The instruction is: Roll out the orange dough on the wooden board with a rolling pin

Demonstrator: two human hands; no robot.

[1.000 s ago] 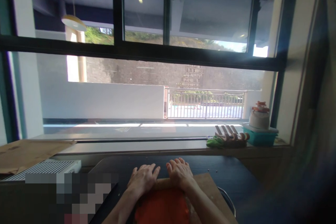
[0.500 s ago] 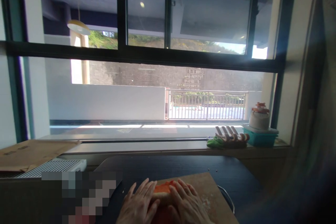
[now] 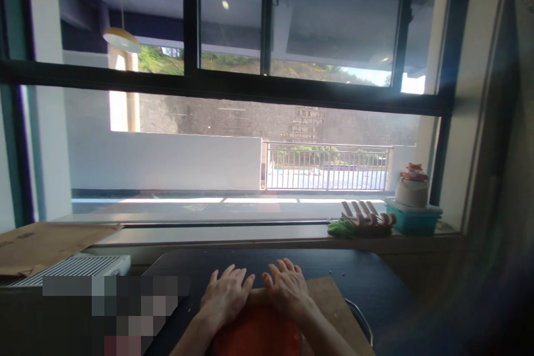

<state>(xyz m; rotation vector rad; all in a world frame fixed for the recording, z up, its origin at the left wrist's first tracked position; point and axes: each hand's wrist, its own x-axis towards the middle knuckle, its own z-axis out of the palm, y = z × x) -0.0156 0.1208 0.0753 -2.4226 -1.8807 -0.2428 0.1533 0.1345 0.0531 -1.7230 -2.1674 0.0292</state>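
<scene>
A wooden rolling pin (image 3: 257, 297) lies crosswise on a sheet of orange dough (image 3: 258, 331), over a wooden board (image 3: 331, 303). My left hand (image 3: 228, 291) rests over the pin's left part, fingers stretched forward past it. On the other side, my right hand (image 3: 287, 287) lies flat over the right part, its fingers also extended. Only the pin's middle shows between the hands; its ends are hidden beneath them. The dough spreads from the pin toward me, and the bottom of the view cuts it off.
The board lies on a dark table (image 3: 200, 258), with a curved metal handle (image 3: 362, 317) at its right. On the windowsill are a green item (image 3: 342, 227), a teal box (image 3: 411, 221) and a lidded white pot (image 3: 411, 192). Brown cardboard (image 3: 54, 245) lies at left.
Both hands have moved forward, away from me, with the rolling pin. Orange dough that showed beyond the pin now shows on my side of it. The view has shifted slightly.
</scene>
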